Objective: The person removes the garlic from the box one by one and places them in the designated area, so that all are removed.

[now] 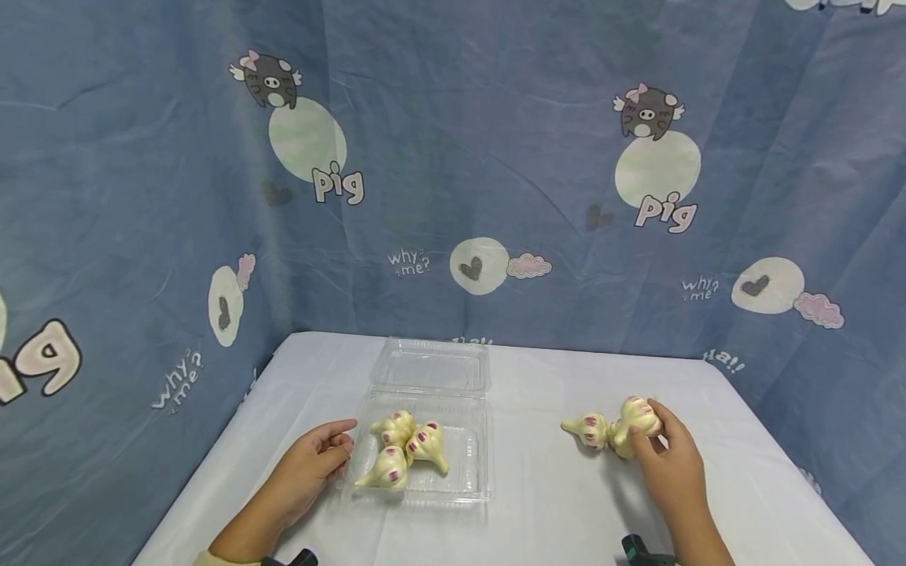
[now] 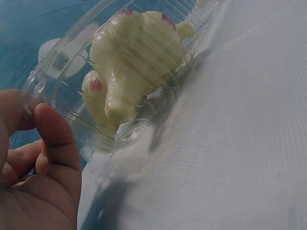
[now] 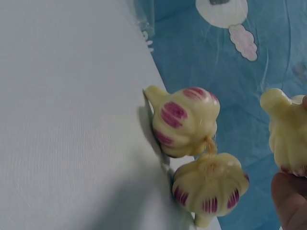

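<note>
My left hand (image 1: 311,468) is at the left edge of an open clear plastic clamshell box (image 1: 467,464), pinching its rim between thumb and finger. Inside the box lie three garlic bulbs, cream with purple marks; one garlic bulb (image 2: 139,57) shows through the wall in the left wrist view. On the right, my right hand (image 1: 672,468) grips another garlic bulb (image 1: 639,417) by its sides, raised over the table. Two more bulbs lie right by it: a garlic bulb (image 3: 184,120) with its stem pointing away and a second garlic bulb (image 3: 211,184) beside it.
The box's lid (image 1: 432,368) is folded back toward the rear. A white cloth (image 1: 527,472) covers the table. Blue printed curtains (image 1: 439,157) hang behind and at both sides, close to the table edges.
</note>
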`<action>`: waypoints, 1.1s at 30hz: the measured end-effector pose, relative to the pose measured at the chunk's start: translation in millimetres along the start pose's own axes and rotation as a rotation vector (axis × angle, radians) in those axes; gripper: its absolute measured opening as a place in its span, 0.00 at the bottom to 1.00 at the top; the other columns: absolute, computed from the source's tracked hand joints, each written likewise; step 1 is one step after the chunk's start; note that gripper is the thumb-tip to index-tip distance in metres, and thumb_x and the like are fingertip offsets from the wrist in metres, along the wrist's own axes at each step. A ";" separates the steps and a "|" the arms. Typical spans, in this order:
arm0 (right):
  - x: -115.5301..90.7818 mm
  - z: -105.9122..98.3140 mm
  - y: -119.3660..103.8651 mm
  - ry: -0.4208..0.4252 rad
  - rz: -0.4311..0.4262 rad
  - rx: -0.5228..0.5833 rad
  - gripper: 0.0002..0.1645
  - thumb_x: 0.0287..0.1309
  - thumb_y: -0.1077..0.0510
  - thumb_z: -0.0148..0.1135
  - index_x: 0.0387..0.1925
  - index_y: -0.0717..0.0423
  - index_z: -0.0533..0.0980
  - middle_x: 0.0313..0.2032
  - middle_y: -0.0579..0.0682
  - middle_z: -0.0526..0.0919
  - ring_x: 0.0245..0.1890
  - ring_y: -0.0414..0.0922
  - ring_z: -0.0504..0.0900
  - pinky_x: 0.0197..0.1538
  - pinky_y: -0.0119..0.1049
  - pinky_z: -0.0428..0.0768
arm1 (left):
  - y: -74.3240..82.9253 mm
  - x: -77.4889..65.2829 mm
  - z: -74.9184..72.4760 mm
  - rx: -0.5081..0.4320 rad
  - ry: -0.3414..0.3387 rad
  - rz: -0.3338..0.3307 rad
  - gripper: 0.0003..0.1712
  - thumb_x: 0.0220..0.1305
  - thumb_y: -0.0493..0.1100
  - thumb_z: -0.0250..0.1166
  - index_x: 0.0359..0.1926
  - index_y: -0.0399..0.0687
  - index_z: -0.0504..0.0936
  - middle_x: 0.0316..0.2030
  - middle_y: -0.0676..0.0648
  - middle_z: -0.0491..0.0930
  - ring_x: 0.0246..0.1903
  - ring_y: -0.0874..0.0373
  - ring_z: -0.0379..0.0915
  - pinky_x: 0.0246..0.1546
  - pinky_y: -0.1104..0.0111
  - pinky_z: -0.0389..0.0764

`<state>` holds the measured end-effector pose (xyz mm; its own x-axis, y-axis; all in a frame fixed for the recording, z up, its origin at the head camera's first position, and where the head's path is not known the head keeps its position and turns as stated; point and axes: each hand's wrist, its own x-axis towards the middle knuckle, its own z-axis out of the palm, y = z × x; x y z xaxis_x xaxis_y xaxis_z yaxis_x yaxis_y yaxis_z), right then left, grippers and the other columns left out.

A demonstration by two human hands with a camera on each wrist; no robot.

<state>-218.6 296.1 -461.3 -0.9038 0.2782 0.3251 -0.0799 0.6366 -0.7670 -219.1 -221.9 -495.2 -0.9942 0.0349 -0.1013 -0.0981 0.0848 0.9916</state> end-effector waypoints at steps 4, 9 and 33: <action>1.0 -2.5 5.2 -0.015 0.032 -0.030 0.35 0.73 0.53 0.62 0.76 0.59 0.67 0.74 0.64 0.67 0.72 0.63 0.69 0.58 0.16 0.73 | -0.1 0.2 0.4 -0.001 0.005 -0.005 0.30 0.74 0.32 0.57 0.74 0.30 0.65 0.42 0.47 0.75 0.33 0.62 0.71 0.33 0.73 0.79; 0.7 -5.3 11.5 -0.010 0.089 -0.077 0.36 0.73 0.50 0.61 0.77 0.57 0.66 0.73 0.64 0.68 0.72 0.62 0.69 0.65 0.45 0.75 | -1.1 0.3 0.4 0.006 0.008 -0.015 0.30 0.74 0.32 0.57 0.74 0.31 0.65 0.42 0.47 0.75 0.33 0.61 0.71 0.32 0.73 0.78; 7.9 -22.5 29.3 0.003 0.183 0.036 0.40 0.76 0.51 0.56 0.80 0.60 0.56 0.74 0.68 0.66 0.75 0.67 0.64 0.71 0.61 0.68 | 1.5 0.4 1.2 0.016 0.011 -0.016 0.31 0.73 0.32 0.58 0.74 0.32 0.66 0.41 0.46 0.75 0.31 0.61 0.70 0.30 0.72 0.77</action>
<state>-218.6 333.1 -468.8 -0.9034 0.3891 0.1800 0.0704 0.5488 -0.8330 -219.6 -220.6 -493.8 -0.9930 0.0227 -0.1162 -0.1134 0.1015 0.9884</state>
